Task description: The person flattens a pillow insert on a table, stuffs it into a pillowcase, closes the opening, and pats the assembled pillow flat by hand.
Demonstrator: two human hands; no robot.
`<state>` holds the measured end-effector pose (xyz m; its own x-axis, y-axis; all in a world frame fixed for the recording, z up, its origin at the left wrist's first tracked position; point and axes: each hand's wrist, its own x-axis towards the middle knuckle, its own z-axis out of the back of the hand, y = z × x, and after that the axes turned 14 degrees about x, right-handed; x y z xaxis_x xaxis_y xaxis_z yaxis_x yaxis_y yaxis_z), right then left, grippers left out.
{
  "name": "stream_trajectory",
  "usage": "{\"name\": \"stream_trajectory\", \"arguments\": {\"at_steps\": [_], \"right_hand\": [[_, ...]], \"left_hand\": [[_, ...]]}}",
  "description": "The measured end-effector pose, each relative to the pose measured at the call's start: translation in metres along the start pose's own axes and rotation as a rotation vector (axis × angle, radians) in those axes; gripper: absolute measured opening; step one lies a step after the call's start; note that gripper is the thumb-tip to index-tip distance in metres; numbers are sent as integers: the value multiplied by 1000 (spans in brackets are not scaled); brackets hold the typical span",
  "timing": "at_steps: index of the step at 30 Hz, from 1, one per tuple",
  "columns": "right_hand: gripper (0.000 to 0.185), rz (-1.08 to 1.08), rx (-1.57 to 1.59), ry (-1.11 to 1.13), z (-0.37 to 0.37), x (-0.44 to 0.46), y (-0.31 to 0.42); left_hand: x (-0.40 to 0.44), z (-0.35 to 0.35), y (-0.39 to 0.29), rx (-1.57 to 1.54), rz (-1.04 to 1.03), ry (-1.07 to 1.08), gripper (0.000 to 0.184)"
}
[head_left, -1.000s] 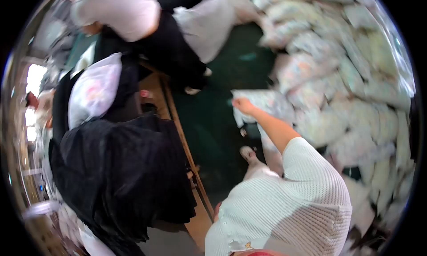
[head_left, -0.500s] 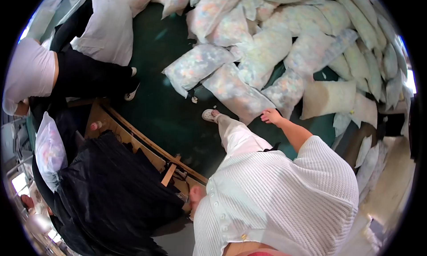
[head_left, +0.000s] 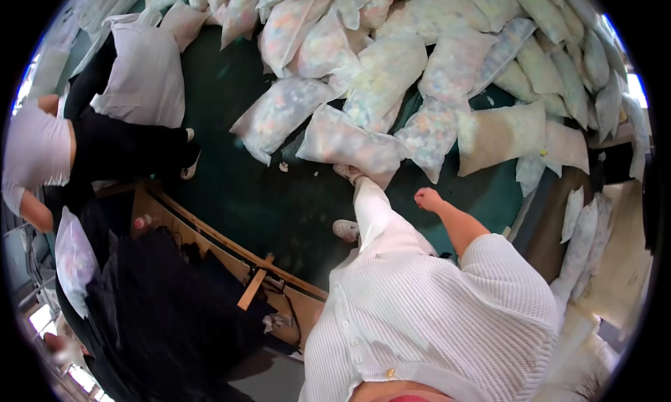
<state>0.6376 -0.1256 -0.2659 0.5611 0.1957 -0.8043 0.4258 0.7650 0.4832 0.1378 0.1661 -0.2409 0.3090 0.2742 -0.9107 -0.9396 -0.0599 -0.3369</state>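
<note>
My right hand [head_left: 426, 198] hangs out from my side over the green floor, fingers curled in, with nothing visible in it. Just beyond it lie filled translucent bags with multicoloured contents: one [head_left: 353, 145] by my forward foot, another [head_left: 428, 133] to its right. A beige-stained bag [head_left: 502, 138] lies further right. My left hand is out of view, on the side hidden by my white knitted top.
A person [head_left: 105, 147] in dark trousers bends at the left by a large white sack [head_left: 143, 74]. Black cloth [head_left: 175, 311] drapes a wooden-edged table [head_left: 231, 262] at my left. Bags are piled along the far side and right. Small scraps lie on the floor [head_left: 244, 199].
My view has swung right and my feet have moved nearer the bags. My right hand's fingers, earlier spread, are now curled. My left hand, partly visible half a second ago, has left view.
</note>
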Motion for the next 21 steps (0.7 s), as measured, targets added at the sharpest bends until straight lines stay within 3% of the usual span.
{"name": "stream_trajectory", "arguments": {"at_steps": [1, 5, 7, 9, 11, 13, 15, 19, 21], "right_hand": [[11, 64, 26, 2, 4, 25, 8], [16, -107, 529, -33, 18, 159, 58], [20, -38, 469, -73, 26, 217, 110], [24, 75, 321, -132, 33, 294, 144], [33, 337, -80, -274, 38, 365, 177], [44, 301, -350, -310, 49, 382, 250], [54, 416, -551, -277, 52, 451, 264], [82, 313, -566, -338, 57, 517, 283], [82, 335, -627, -333, 54, 533, 267]], "left_hand": [[-4, -3, -10, 34, 26, 11, 31], [-20, -1, -62, 55, 169, -26, 31], [-27, -1, -87, 44, 253, -53, 30], [-35, -2, -111, 35, 338, -71, 30], [-41, -4, -134, 26, 424, -81, 30], [-45, -13, -152, 13, 509, -94, 30], [-52, -24, -167, 6, 592, -99, 29], [-70, -52, -189, 3, 720, -91, 29], [-78, -66, -198, -1, 763, -82, 29]]}}
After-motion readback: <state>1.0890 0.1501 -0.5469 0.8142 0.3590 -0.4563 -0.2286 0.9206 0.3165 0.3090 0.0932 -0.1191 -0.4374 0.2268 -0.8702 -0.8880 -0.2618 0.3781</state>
